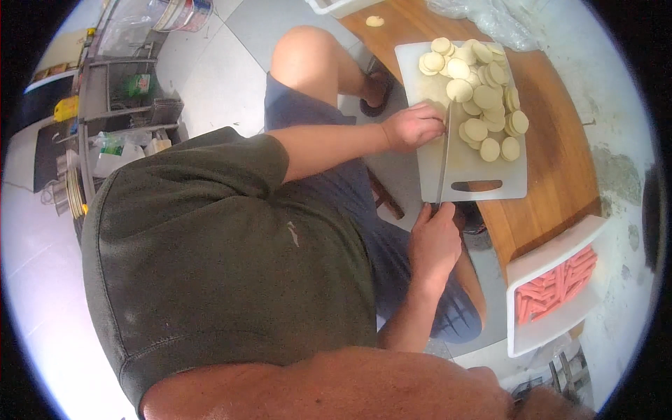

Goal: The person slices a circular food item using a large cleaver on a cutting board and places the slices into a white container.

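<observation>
My right hand (434,242) grips the dark handle of a long kitchen knife (445,152). Its thin blade lies along the near side of a white plastic cutting board (485,173), reaching up to the sliced food. My left hand (417,126) is at the board's near edge, fingers curled against the blade; whatever may be under those fingers is hidden. Many round, pale yellow food slices (487,98) lie loosely heaped over the far half of the board, some overlapping in short rows. Their exact kind is unclear.
The board rests on a wooden bench (556,126) beside a stained wall. A white plastic tray (556,323) of pink, sausage-like sticks (556,286) stands at the right end. A stray pale slice (375,21), clear plastic wrap (485,21) and another white tray (341,6) are leftward.
</observation>
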Tool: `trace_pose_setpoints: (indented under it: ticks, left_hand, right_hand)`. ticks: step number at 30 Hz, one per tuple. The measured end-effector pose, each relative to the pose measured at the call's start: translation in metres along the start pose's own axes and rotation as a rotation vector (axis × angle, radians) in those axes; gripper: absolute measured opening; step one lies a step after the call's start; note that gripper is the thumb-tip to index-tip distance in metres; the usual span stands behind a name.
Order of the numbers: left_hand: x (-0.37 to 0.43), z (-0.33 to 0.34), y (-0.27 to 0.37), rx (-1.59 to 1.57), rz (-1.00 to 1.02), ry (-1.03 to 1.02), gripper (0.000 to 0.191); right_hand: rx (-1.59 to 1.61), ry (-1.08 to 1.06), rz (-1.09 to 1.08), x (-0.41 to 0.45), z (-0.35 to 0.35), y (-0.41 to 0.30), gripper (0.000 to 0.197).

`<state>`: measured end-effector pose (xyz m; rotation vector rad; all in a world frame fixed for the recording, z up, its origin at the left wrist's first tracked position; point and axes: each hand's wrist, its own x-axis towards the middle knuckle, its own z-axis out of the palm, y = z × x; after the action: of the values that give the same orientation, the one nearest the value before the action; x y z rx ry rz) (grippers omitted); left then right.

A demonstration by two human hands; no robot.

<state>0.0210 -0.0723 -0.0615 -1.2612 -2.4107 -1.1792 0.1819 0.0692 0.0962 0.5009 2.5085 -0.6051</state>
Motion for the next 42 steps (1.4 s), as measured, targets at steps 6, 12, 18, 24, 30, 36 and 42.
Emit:
trace_pose_setpoints:
  ticks: [6,12,18,24,30,36,42]
  left_hand:
    - [0.0,0.0,0.0,0.011,0.015,0.019,0.013]
    - [0.002,-0.001,0.003,0.021,0.02,0.023,0.012]
    - [0.001,-0.001,0.0,-0.012,0.021,-0.003,0.014]
    - [0.001,0.003,-0.003,0.007,0.03,0.048,0.013]
    - [0.003,0.002,-0.004,0.004,0.055,0.045,0.015]
    - [0.004,0.001,-0.001,-0.03,0.012,0.036,0.014]
    - [0.004,0.0,0.002,-0.039,-0.006,0.028,0.017]
  right_hand:
    - [0.007,-0.006,0.011,-0.002,-0.001,-0.001,0.029]
    - [0.013,-0.021,0.016,0.002,-0.001,0.0,0.028]
    - [-0.003,-0.021,0.011,0.006,-0.004,-0.005,0.027]
    - [-0.007,-0.034,0.023,0.013,0.0,-0.003,0.028]
    - [0.008,-0.045,0.024,0.017,0.003,-0.004,0.027]
    - [0.027,-0.047,0.008,0.024,0.008,0.001,0.027]
    - [0.001,-0.069,0.013,0.028,0.015,0.004,0.027]
